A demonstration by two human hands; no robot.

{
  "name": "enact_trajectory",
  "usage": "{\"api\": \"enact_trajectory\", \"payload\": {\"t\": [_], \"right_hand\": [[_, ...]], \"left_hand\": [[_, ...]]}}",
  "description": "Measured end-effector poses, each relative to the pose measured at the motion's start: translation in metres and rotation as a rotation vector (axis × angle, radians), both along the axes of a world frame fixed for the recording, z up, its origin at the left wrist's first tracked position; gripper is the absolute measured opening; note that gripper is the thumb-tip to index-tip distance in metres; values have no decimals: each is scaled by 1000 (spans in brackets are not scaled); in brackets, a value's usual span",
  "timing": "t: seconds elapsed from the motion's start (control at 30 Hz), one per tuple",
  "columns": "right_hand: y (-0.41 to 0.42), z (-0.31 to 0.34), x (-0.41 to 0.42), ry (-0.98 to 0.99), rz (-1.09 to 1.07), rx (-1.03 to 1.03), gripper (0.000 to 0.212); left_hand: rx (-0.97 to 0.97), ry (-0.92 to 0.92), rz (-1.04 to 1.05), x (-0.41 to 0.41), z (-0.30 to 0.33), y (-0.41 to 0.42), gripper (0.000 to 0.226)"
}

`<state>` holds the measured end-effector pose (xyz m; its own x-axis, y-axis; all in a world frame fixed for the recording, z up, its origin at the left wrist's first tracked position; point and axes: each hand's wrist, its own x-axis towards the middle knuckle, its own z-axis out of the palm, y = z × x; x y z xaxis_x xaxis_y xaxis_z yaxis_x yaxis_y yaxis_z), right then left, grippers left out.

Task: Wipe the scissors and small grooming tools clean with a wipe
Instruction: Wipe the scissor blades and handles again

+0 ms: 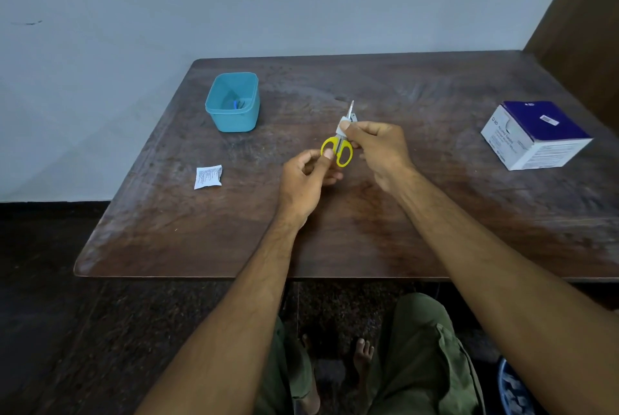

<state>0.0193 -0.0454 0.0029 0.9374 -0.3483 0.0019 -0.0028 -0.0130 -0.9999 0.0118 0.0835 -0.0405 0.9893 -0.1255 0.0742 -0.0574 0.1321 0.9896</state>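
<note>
Small scissors with yellow handles (342,150) are held above the middle of the table, blades pointing away from me. My left hand (306,180) pinches the left handle loop between thumb and fingers. My right hand (378,148) pinches a small white wipe (342,126) around the blades near the pivot; only the blade tip shows above it. A teal plastic tub (233,101) at the back left holds small tools, one with a blue part, hard to make out.
A torn white wipe sachet (207,176) lies on the dark wooden table (335,234) to the left. A blue-and-white box of alcohol swabs (536,135) stands at the right. A wall runs behind; my knees and bare feet are below the front edge.
</note>
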Motion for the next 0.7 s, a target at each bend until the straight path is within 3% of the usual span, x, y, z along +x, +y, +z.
{"api": "enact_trajectory", "payload": {"t": [0.13,0.33,0.57,0.7], "right_hand": [[3,-3,-3,-6,16,8,22],[6,-1,-3,-4,117,191,15],[9,-5,-1,4,128,172,12],[12,-4,1,-7,128,153,11]], "left_hand": [[-88,111,-20,0,4,2,49],[-96,190,-133,5,8,6,60],[-189,265,-228,10,11,17,49],[-236,269,-224,11,11,19,31]]}}
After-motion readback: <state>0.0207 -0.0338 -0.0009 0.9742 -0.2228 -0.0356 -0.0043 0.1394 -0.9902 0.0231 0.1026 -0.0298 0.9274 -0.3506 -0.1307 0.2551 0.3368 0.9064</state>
